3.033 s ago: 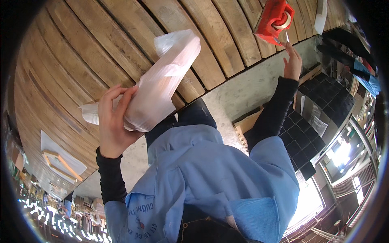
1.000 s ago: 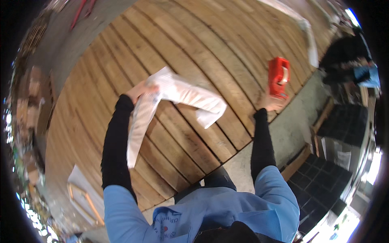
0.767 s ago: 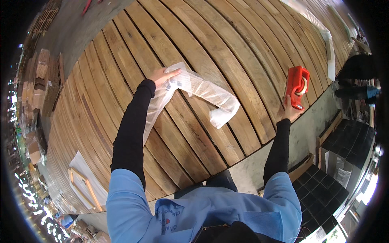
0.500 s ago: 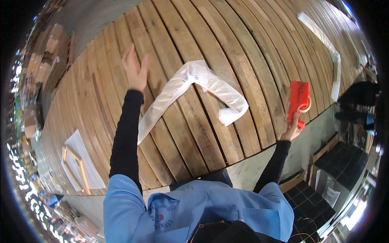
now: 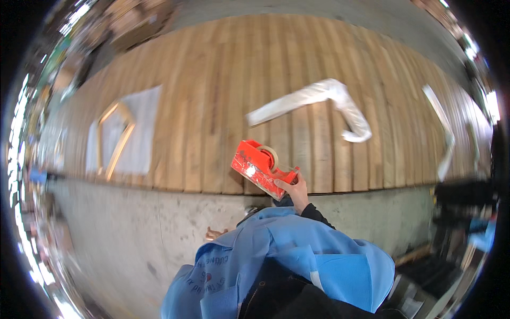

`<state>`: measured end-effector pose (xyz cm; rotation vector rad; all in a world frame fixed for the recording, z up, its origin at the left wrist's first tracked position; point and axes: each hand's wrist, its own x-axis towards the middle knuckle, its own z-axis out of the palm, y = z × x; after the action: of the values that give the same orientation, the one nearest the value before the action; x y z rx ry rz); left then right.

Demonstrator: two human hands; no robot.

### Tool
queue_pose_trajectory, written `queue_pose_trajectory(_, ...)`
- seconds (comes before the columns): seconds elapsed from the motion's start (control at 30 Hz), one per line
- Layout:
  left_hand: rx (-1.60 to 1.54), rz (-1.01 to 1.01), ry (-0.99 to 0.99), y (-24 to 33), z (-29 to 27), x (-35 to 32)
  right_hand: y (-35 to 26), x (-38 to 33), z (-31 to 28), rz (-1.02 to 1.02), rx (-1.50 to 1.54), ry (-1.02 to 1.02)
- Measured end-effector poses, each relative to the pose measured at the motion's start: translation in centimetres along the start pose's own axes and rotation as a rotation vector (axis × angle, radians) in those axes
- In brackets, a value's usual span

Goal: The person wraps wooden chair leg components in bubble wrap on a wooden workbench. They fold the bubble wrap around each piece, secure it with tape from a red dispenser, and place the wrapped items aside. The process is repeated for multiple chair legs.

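Your right hand (image 5: 295, 192) was closed around the lower end of the red tape dispenser (image 5: 260, 167), holding it over the near edge of the wooden platform (image 5: 212, 106). Bare planks stretched beyond it, the white bent wrapped piece (image 5: 319, 103) well apart. Your left hand (image 5: 214, 233) barely showed; I couldn't tell its grip.

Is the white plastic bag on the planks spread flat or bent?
Bent. The white plastic bag lies on the wooden planks, kinked into an angle, untouched; the right hand holds the red tape dispenser.

A tape dispenser (image 5: 261, 167) is held over the bench's (image 5: 212, 106) near edge; a plastic bag (image 5: 319, 103) lies behind it, a frame (image 5: 114, 138) far left.
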<state>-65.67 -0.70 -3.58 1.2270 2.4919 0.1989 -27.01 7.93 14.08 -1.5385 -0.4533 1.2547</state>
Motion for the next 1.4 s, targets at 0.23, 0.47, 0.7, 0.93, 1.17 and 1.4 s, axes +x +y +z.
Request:
queue_pose_trajectory(0.23,-0.344,-0.336,0.307,-17.3,-5.2,4.3,6.3,-3.6,20.2,0.165,-0.046,-0.332)
queue_pose_trajectory(0.47,-0.476,-0.627,0.509,-26.7,-8.9,8.0,10.5,4.3,35.9,-0.115,-0.047,-0.149)
queue_pose_trajectory(0.7,-0.531,-0.605,0.553,-32.7,-15.0,29.0,12.3,15.7,55.6,-0.538,-0.245,0.493)
queue_pose_trajectory(0.93,-0.751,-0.412,0.565,-28.4,-27.2,53.7,18.2,16.2,66.2,-0.503,-0.081,0.444)
queue_pose_trajectory(1.17,-0.425,0.200,0.621,-22.2,-36.1,73.6,17.0,12.3,85.8,0.383,0.069,-0.293)
queue_pose_trajectory(1.4,-0.392,0.550,0.272,-8.9,-39.2,101.4,19.2,23.5,107.1,0.073,-0.718,0.491)
